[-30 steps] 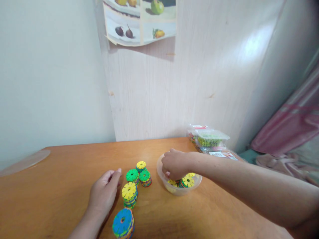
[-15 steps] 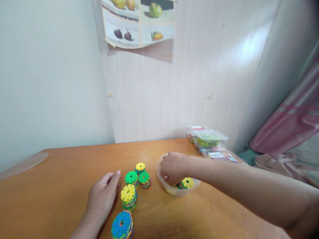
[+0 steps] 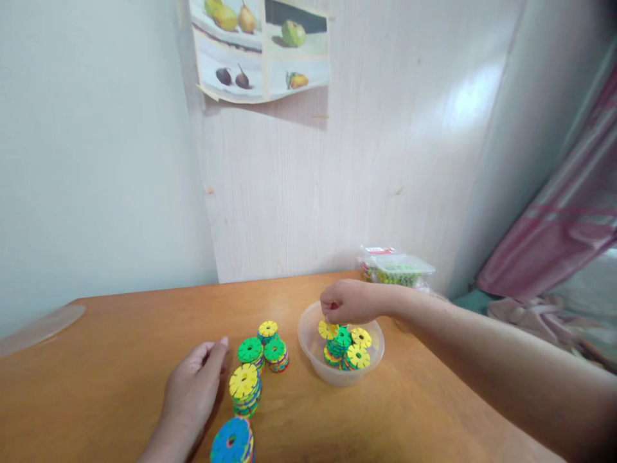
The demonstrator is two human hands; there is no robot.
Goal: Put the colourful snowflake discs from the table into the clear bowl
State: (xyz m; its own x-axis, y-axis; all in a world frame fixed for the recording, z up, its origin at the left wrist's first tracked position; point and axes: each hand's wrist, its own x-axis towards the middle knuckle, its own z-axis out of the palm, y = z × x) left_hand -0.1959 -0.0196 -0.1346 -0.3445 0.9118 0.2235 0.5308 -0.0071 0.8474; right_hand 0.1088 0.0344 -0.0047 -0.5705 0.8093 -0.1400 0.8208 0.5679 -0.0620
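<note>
Head view: right hand looks pinched together on a yellow notched disc, inside the plastic bowl's 11 o'clock. Likely light, stiff, slick; we'd take its edge. Left hand curls loosely; we can't tell if fingertips meet. Disc stacks at its 3 o'clock; bowl wall in our way, clear tubs toward 1.

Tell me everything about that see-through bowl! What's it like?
The bowl is round, cloudy and see-through, and looks like plastic, with a wide open top. It stands upright on the brown table. Yellow and green notched discs lie inside, some stacked. The right hand is over its far side, pinching a yellow disc.
</note>
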